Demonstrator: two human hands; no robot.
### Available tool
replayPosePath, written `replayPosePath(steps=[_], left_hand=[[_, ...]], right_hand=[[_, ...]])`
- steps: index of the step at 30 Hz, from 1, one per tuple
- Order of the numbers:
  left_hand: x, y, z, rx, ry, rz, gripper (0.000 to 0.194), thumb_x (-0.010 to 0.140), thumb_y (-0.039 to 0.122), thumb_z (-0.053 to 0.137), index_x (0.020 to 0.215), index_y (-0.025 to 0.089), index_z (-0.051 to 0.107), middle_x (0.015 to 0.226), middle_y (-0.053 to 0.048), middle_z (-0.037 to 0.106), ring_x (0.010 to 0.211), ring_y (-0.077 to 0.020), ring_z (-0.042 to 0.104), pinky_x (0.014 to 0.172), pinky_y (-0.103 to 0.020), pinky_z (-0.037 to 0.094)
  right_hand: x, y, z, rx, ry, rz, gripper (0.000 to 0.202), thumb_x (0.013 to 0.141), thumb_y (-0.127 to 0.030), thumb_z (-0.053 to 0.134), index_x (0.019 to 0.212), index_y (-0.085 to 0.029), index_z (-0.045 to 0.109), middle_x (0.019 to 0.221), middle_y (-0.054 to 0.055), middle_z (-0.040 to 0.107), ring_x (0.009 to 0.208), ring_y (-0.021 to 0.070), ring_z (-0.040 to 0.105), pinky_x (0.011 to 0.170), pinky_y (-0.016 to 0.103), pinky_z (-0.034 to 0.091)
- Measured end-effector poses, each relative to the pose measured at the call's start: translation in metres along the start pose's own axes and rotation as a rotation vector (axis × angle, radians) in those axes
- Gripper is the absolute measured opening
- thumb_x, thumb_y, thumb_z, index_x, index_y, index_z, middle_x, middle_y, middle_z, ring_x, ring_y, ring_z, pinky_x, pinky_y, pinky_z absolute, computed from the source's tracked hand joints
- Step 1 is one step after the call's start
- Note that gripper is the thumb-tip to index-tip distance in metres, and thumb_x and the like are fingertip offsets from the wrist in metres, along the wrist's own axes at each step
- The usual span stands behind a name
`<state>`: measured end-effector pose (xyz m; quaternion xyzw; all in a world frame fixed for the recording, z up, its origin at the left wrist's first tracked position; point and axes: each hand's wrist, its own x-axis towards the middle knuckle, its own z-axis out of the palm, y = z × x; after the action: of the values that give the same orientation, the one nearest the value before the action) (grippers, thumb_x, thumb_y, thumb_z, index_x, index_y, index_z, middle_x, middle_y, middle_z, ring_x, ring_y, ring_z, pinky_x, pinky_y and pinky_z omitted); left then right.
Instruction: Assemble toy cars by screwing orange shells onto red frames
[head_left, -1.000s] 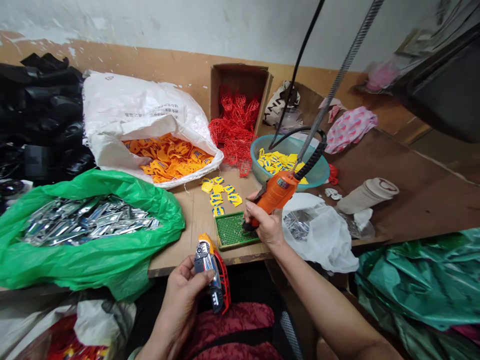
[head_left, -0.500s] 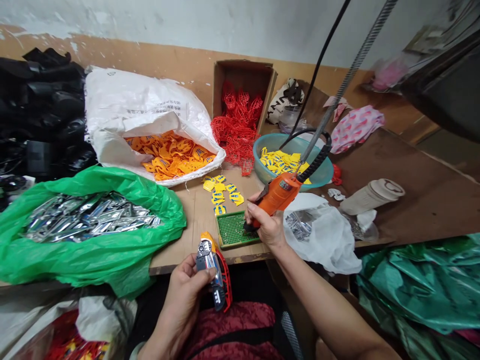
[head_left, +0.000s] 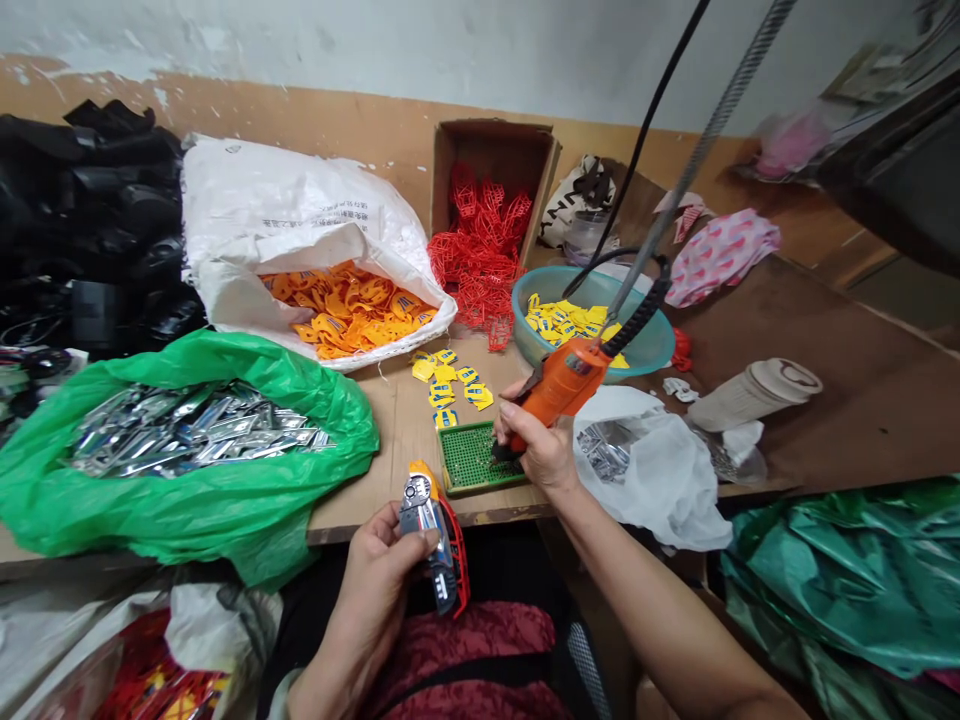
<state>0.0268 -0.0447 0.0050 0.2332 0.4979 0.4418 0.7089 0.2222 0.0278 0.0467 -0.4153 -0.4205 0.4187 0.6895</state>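
My left hand [head_left: 382,575] is closed around a part-built toy piece [head_left: 431,535] with grey, silver, orange and red plastic parts, held above my lap at the table's front edge. In my right hand [head_left: 544,450] is an orange electric screwdriver [head_left: 566,380], hung from a coiled spring and tilted down to the left. Its dark tip end reaches over the green perforated tray [head_left: 469,455], which holds tiny bits, likely screws. I cannot tell whether the tip touches them. Several yellow-and-blue plastic pieces [head_left: 444,392] lie just behind the tray.
Around the cardboard-covered table are a green bag [head_left: 330,400] of silver parts, a white sack [head_left: 285,200] of orange pieces, a box [head_left: 491,140] of red frames, and a teal basin [head_left: 649,345] of yellow pieces. A white plastic bag [head_left: 660,480] and a beige bottle [head_left: 754,393] stand right.
The whole view has shifted slightly to the right. Both hands keep their hold, and the screwdriver stays over the green tray with little movement.
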Motion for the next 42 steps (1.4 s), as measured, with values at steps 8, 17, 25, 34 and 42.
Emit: replayPosePath(steps=[8, 17, 25, 34, 42], left_hand=[[-0.004, 0.011, 0.008, 0.044, 0.016, 0.037, 0.028, 0.052, 0.021, 0.083, 0.075, 0.015, 0.067, 0.061, 0.001, 0.067, 0.050, -0.0108, 0.054, 0.048, -0.021, 0.045], [-0.009, 0.014, 0.013, 0.078, 0.056, 0.048, 0.023, 0.050, 0.018, 0.077, 0.068, 0.016, 0.063, 0.054, 0.004, 0.063, 0.046, -0.0099, 0.051, 0.045, -0.020, 0.041], [-0.008, 0.017, 0.016, 0.082, 0.059, 0.026, 0.022, 0.048, 0.017, 0.075, 0.065, 0.016, 0.062, 0.053, 0.003, 0.063, 0.045, -0.0104, 0.052, 0.045, -0.020, 0.040], [-0.009, 0.015, 0.016, 0.115, 0.056, 0.021, 0.021, 0.050, 0.018, 0.073, 0.067, 0.017, 0.061, 0.053, 0.005, 0.060, 0.046, -0.0105, 0.049, 0.041, -0.021, 0.042], [-0.008, 0.014, 0.017, 0.127, 0.059, 0.024, 0.021, 0.050, 0.019, 0.072, 0.068, 0.017, 0.061, 0.054, 0.004, 0.060, 0.047, -0.0102, 0.050, 0.043, -0.021, 0.043]], right_hand=[[-0.008, -0.062, 0.048, 0.309, -0.108, 0.072, 0.017, 0.070, -0.028, 0.070, 0.083, -0.020, 0.061, 0.046, -0.009, 0.049, 0.037, 0.0105, 0.046, 0.047, 0.028, 0.043], [-0.028, -0.046, 0.065, 0.344, -0.255, 0.135, 0.019, 0.076, -0.030, 0.070, 0.090, -0.021, 0.061, 0.050, -0.008, 0.049, 0.040, 0.0121, 0.046, 0.048, 0.028, 0.038], [-0.029, -0.038, 0.065, 0.320, -0.298, 0.126, 0.017, 0.079, -0.030, 0.070, 0.092, -0.022, 0.062, 0.052, -0.008, 0.049, 0.043, 0.0121, 0.046, 0.049, 0.028, 0.038], [-0.030, -0.032, 0.063, 0.280, -0.267, 0.127, 0.018, 0.078, -0.030, 0.071, 0.092, -0.024, 0.062, 0.051, -0.009, 0.049, 0.042, 0.0127, 0.045, 0.049, 0.029, 0.040], [-0.033, -0.031, 0.060, 0.244, -0.308, 0.120, 0.019, 0.082, -0.031, 0.072, 0.095, -0.023, 0.062, 0.054, -0.008, 0.051, 0.044, 0.0124, 0.048, 0.048, 0.027, 0.040]])
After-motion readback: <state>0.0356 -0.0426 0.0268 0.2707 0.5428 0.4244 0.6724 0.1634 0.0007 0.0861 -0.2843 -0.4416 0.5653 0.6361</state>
